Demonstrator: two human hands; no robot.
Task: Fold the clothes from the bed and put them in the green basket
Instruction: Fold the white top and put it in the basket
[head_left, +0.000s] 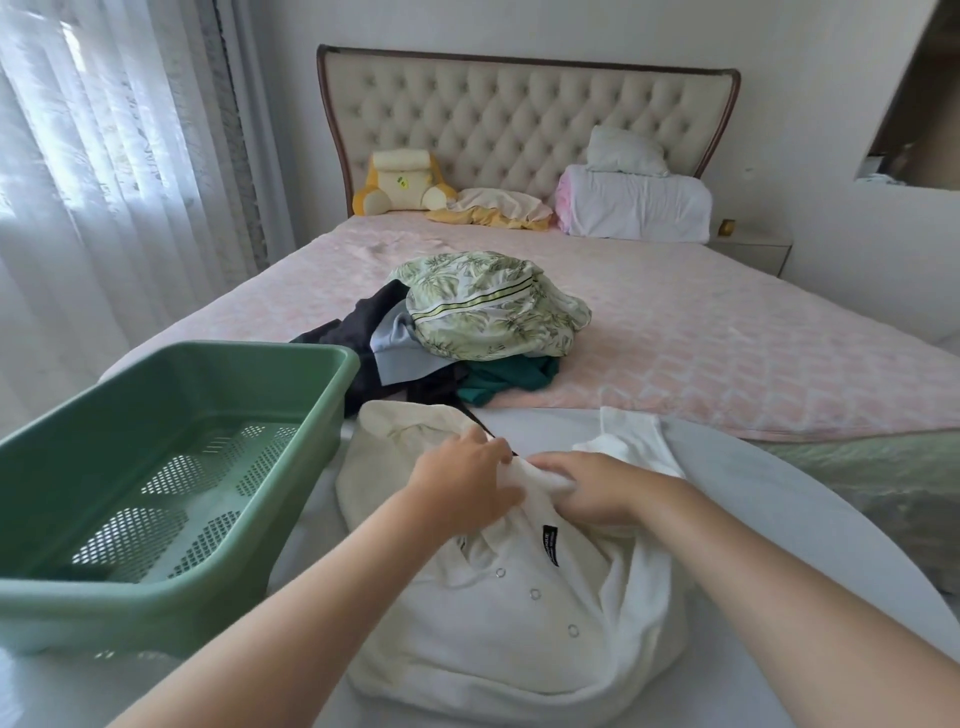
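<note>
Daylight glows through sheer white curtains (93, 171) on the left. A bed (727, 332) with a pink quilted cover stands against a pale wall (805, 78), its tufted cream headboard (519, 114) framed in dark wood. A pale nightstand (753, 249) sits just beside the bed on the right.

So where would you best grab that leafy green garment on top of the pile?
Pinch the striped band across the leaf-print garment, coming from above on the near side: it sits bunched atop the pile, uncovered, and the band looks like its firmest edge.
</note>
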